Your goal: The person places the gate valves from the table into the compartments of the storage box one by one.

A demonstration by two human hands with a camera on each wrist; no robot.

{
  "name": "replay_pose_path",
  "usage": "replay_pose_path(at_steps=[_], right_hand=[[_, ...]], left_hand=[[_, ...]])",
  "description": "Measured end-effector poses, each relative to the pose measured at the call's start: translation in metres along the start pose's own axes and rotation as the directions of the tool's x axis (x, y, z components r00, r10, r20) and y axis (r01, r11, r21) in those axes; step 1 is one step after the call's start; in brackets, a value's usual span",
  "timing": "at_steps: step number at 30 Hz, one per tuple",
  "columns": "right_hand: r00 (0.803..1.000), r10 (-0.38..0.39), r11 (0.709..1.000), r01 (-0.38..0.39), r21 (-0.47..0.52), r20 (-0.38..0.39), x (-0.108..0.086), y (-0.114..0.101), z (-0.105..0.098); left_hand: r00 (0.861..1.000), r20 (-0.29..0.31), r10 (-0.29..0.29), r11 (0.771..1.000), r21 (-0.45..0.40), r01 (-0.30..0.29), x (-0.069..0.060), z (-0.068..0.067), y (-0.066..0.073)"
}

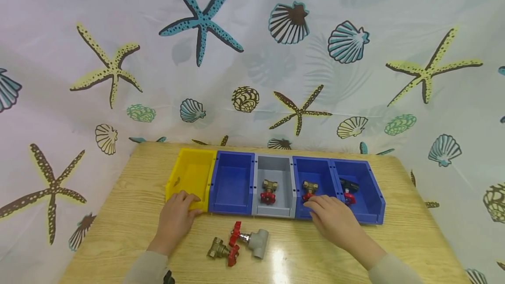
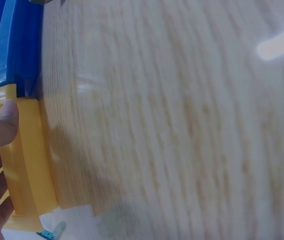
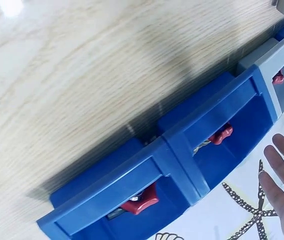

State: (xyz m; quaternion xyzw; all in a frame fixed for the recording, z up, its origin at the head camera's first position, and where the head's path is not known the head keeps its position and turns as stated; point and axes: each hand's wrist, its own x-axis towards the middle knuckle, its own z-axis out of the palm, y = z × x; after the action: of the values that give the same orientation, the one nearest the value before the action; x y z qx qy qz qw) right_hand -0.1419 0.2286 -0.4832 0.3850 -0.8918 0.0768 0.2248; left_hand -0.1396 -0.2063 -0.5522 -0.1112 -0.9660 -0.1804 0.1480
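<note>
My left hand [image 1: 176,217] grips the front wall of the yellow bin [image 1: 196,173]. In the left wrist view the thumb [image 2: 9,114] lies over the rim and the fingers curl at the wall. My right hand [image 1: 334,221] hovers over the fronts of the two right-hand blue bins, holding nothing; its fingers [image 3: 282,162] are spread and relaxed. Below it sit a brass valve with a red handwheel [image 1: 310,186] in one blue bin [image 1: 311,166] and a dark valve with a red handle [image 1: 349,186] in the end blue bin [image 1: 367,205].
A grey bin [image 1: 273,163] holds another brass valve [image 1: 270,184]; beside it stands another blue bin [image 1: 232,183]. On the wooden table [image 1: 315,257] lie a brass valve [image 1: 217,249] and a grey plastic valve [image 1: 258,243], both with red handles. A patterned curtain [image 1: 252,73] hangs behind.
</note>
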Motion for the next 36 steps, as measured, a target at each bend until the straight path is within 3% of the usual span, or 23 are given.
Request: replay_pose_path(at_steps=[12, 23, 30, 36], right_hand=[[0.995, 0.093, 0.996, -0.093, 0.001, -0.041, -0.019, 0.015, -0.009], [0.981, 0.185, 0.982, -0.186, -0.018, -0.053, -0.036, 0.032, -0.023], [0.954, 0.292, 0.955, -0.294, -0.021, -0.064, -0.049, 0.05, -0.037], [0.912, 0.404, 0.914, -0.406, -0.024, -0.067, -0.061, 0.06, -0.047]], left_hand=[[1.0, -0.018, 0.0, 1.0, 0.001, 0.0, -0.001, 0.0, 0.001], [1.0, 0.005, -0.015, 1.0, 0.004, 0.015, -0.001, -0.001, 0.001], [1.0, 0.008, -0.017, 1.0, 0.013, 0.017, -0.001, 0.0, 0.001], [1.0, -0.008, -0.01, 1.0, 0.017, 0.01, -0.001, 0.0, 0.0]])
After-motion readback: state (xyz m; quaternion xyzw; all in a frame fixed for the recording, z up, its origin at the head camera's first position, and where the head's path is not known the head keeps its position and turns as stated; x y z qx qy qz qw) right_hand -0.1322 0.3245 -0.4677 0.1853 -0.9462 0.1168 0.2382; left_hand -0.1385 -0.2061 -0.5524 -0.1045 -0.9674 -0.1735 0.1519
